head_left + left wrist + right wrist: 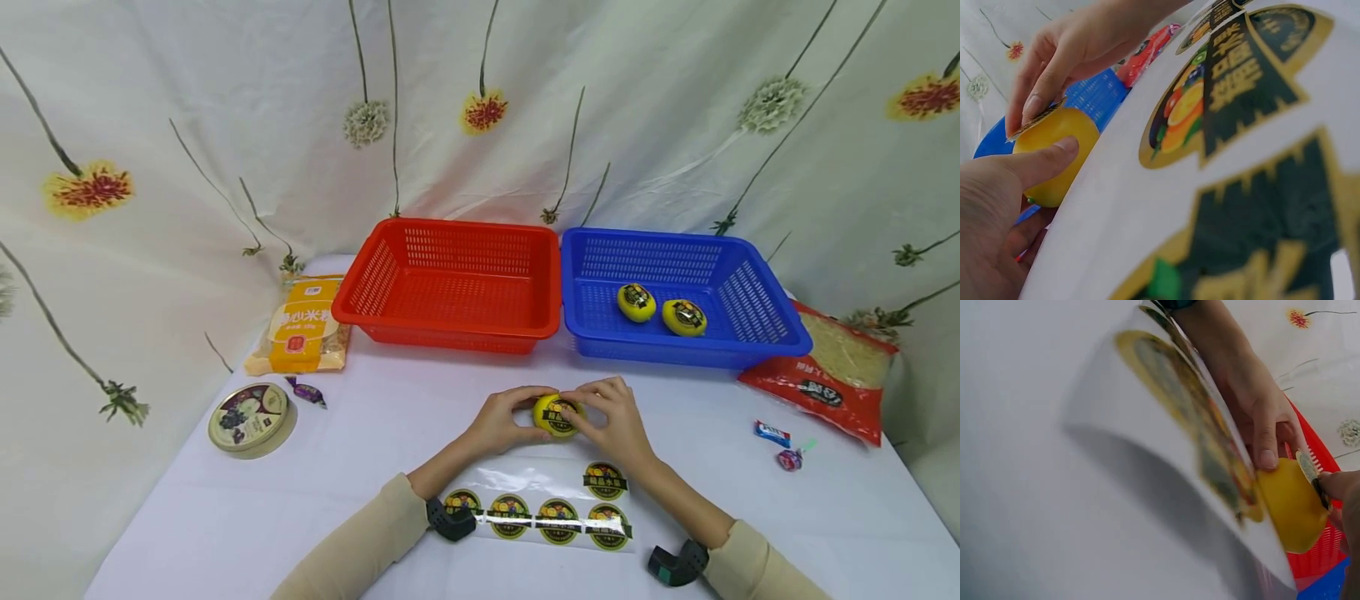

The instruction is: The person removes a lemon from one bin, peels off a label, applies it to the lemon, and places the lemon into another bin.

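A yellow lemon (1057, 181) is held above the table by my left hand (497, 423), its thumb on the near side and its fingers around the far side. A round black and gold sticker (557, 414) lies against the lemon's face, its rim standing slightly off the skin in the left wrist view. My right hand (618, 421) has its thumb and fingers at this sticker, pinching it against the fruit. Below both hands lies a glossy sticker sheet (517, 479) bearing several more of these labels. In the right wrist view, the sheet's edge (1172, 469) curls up and covers part of the scene.
Behind stand a red basket (450, 333) and a blue basket (690, 354) holding two labelled lemons (636, 302). Left are an orange food bag (307, 325), a round tin (251, 417) and a purple candy (307, 392). Right are a red bag (832, 392) and two small candies (772, 432).
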A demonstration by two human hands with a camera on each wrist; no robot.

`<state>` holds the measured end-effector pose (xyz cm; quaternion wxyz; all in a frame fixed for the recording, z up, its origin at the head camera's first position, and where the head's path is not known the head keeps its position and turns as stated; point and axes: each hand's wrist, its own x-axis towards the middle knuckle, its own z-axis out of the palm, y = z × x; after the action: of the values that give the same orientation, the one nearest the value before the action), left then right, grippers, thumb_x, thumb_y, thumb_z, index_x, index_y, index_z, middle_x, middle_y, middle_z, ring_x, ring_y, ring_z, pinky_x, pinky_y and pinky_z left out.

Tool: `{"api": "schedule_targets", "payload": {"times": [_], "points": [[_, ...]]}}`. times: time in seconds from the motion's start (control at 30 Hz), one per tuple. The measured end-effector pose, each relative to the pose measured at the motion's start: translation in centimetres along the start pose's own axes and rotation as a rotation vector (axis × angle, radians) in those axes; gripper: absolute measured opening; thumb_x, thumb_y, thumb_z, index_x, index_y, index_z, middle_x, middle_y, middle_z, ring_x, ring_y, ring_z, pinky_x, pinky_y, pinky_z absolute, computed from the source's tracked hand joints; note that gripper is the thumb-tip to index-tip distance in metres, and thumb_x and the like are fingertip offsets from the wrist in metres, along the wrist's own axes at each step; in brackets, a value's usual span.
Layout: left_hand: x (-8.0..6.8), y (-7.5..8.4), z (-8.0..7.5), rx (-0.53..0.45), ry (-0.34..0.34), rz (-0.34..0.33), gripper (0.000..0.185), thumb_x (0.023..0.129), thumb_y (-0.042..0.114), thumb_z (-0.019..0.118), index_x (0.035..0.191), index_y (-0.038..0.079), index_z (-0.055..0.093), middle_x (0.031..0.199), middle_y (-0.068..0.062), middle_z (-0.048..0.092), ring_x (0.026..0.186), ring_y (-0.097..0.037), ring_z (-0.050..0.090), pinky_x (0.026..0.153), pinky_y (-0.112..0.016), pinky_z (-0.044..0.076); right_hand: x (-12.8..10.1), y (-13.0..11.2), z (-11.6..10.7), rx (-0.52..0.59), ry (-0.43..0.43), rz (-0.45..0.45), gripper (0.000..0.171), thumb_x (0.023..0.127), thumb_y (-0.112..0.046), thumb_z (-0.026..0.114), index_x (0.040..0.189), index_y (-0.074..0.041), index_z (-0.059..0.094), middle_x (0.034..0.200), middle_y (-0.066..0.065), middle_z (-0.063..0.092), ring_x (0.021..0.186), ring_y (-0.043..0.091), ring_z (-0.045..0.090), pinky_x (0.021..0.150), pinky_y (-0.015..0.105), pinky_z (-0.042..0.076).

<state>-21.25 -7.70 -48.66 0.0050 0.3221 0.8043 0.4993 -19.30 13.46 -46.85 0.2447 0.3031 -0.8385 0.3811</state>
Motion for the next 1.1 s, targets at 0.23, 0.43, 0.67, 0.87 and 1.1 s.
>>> {"api": "schedule_targets", "payload": {"times": [0.23, 0.43, 0.67, 0.87, 1.1], "points": [[0.0, -0.1, -0.1, 0.003, 0.014, -0.009, 0.059, 0.068, 0.011, 0.082, 0.123, 0.012, 0.059, 0.12, -0.002, 0.06, 0.108, -0.013, 0.057, 0.091, -0.02, 0.044, -1.0, -0.4, 0.0, 0.052, -0.004, 0.009, 0.049, 0.072, -0.018, 0.079, 0.118, -0.011, 0.064, 0.115, 0.003, 0.059, 0.104, 0.019, 0.049, 0.086, 0.033, 0.043], [0.0, -0.1, 0.1, -0.031, 0.019, 0.007, 0.06, 0.068, 0.009, 0.082, 0.123, 0.011, 0.058, 0.121, -0.002, 0.059, 0.11, -0.017, 0.056, 0.092, -0.026, 0.045, -1.5, -0.2, 0.4, 0.09, -0.025, -0.009, 0.048, 0.071, -0.015, 0.08, 0.116, -0.009, 0.065, 0.114, 0.006, 0.059, 0.102, 0.019, 0.05, 0.085, 0.025, 0.044], [-0.2, 3.1, -0.8, -0.015, 0.003, 0.014, 0.056, 0.07, 0.001, 0.078, 0.121, -0.002, 0.056, 0.12, -0.015, 0.059, 0.109, -0.029, 0.056, 0.092, -0.035, 0.046, -1.5, 0.0, 0.6, 0.066, -0.034, -0.026, 0.047, 0.071, -0.014, 0.08, 0.115, -0.007, 0.065, 0.114, 0.007, 0.058, 0.102, 0.021, 0.049, 0.084, 0.025, 0.043], [-0.1, 0.6, 0.0, -0.013, 0.01, 0.001, 0.06, 0.069, 0.007, 0.08, 0.124, 0.006, 0.056, 0.122, -0.008, 0.059, 0.11, -0.024, 0.057, 0.092, -0.033, 0.046, -1.5, 0.1, 0.6, 0.044, -0.056, -0.054, 0.049, 0.072, -0.016, 0.079, 0.117, -0.006, 0.064, 0.115, 0.008, 0.057, 0.102, 0.02, 0.048, 0.085, 0.025, 0.042], [-0.1, -0.4, -0.1, -0.01, -0.019, -0.015, 0.059, 0.072, 0.021, 0.08, 0.125, 0.015, 0.057, 0.123, 0.001, 0.058, 0.109, -0.013, 0.056, 0.092, -0.023, 0.044, -1.5, 0.2, 0.5, 0.031, -0.067, -0.075, 0.051, 0.07, -0.015, 0.08, 0.117, -0.004, 0.063, 0.114, 0.01, 0.057, 0.102, 0.021, 0.049, 0.085, 0.028, 0.043]]}}
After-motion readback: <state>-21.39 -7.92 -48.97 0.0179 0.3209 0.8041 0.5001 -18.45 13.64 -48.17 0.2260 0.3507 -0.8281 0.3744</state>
